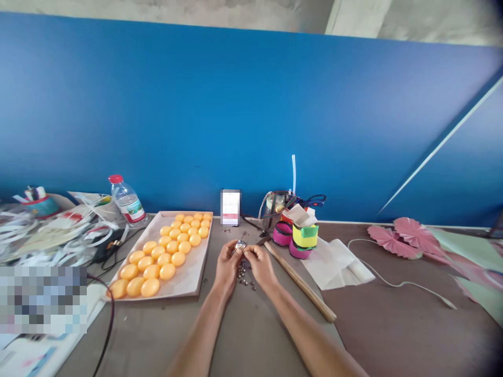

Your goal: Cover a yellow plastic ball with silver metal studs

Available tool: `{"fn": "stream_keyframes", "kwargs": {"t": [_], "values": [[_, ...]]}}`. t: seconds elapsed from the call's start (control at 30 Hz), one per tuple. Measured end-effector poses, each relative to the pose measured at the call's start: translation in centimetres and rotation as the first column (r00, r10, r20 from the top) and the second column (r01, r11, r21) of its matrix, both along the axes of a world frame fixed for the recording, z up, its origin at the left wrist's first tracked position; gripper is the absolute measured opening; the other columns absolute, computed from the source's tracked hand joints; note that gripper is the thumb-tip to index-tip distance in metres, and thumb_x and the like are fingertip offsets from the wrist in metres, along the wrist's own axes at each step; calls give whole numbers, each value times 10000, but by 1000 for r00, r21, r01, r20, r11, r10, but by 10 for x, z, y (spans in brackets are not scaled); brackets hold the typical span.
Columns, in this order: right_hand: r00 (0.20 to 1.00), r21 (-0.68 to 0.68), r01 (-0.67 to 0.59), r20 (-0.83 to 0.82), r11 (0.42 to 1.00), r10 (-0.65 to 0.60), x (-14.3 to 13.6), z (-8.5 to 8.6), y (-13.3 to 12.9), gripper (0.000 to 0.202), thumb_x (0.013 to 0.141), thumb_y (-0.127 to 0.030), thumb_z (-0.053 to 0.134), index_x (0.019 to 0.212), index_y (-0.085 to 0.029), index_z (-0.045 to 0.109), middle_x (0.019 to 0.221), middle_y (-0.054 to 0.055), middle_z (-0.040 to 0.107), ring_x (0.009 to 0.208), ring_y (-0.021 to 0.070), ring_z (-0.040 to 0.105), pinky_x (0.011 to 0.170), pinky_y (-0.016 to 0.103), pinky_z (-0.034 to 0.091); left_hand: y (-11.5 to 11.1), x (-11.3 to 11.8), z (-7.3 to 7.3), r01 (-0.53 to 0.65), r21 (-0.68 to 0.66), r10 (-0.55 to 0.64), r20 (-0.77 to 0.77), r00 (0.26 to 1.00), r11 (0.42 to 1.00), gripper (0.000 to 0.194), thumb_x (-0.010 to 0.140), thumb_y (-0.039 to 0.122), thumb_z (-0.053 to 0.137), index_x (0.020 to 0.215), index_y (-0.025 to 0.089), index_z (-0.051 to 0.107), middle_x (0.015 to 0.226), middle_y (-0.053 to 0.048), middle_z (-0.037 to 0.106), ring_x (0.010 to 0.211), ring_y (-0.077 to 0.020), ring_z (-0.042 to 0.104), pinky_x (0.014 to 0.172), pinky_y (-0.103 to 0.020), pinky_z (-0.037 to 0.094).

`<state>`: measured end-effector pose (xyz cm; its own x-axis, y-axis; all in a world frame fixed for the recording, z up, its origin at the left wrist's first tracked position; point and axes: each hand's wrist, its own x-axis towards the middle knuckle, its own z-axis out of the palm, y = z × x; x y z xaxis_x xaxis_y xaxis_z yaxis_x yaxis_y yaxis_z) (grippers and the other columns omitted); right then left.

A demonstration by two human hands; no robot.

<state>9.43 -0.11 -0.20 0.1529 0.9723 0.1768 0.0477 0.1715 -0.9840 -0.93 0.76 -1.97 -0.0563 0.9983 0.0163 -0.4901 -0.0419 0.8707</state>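
Note:
Near the middle of the grey table [243, 335], my left hand [228, 263] has its fingers closed around a small shiny silver piece [240, 245]. My right hand [258, 263] is in a pinch at the right side of the same piece, its fingertips close to those of my left hand. Whether the right fingers hold the piece itself or something tiny on it is too small to tell. Several small dark shiny beads [245, 283] lie on the table between and below my hands.
Left, a white tray [198, 277] holds several orange balls, with a bottle [129, 203] and white strips beyond. A phone [230, 208] stands ahead. To the right are a wooden stick [302, 285], colourful rolls [305, 236], white paper [340, 264], a cable and pink paper fans [418, 235].

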Motion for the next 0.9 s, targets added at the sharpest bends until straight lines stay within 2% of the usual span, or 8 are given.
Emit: {"fn": "stream_keyframes", "kwargs": {"t": [0.2, 0.53, 0.77, 0.9], "values": [[1000, 11, -24, 12, 1000, 24, 2, -1, 1, 101, 697, -277, 555, 704, -187, 600, 724, 20, 656, 710, 181, 587, 687, 287, 448, -1, 1, 2, 10, -9, -10, 9, 1000, 1000, 372, 667, 281, 684, 1009, 181, 577, 927, -53, 634, 847, -164, 583, 781, -285, 444], [1000, -10, -3, -7, 1000, 3, 2, -4, 3, 79, 662, -273, 564, 657, -197, 584, 657, 5, 630, 637, 168, 561, 623, 276, 446, -1, -3, 0, -59, 74, 72, -190, 979, 996, 322, 673, 280, 679, 976, 191, 620, 956, -59, 635, 899, -189, 565, 795, -286, 432], [998, -46, 16, -54, 999, -18, 0, -8, 3, 88, 672, -280, 551, 667, -194, 568, 660, 7, 611, 638, 164, 550, 621, 273, 440, -4, -2, 4, -75, 85, 94, -250, 964, 994, 306, 662, 272, 688, 953, 195, 631, 942, -57, 637, 895, -194, 570, 812, -294, 426], [996, -34, 39, -76, 999, -41, -3, -7, 0, 93, 676, -289, 548, 672, -198, 565, 643, 2, 599, 632, 163, 546, 614, 271, 439, -5, -1, 7, -83, 85, 100, -227, 969, 993, 295, 641, 260, 704, 922, 198, 640, 924, -53, 641, 875, -191, 576, 808, -292, 428]]}}
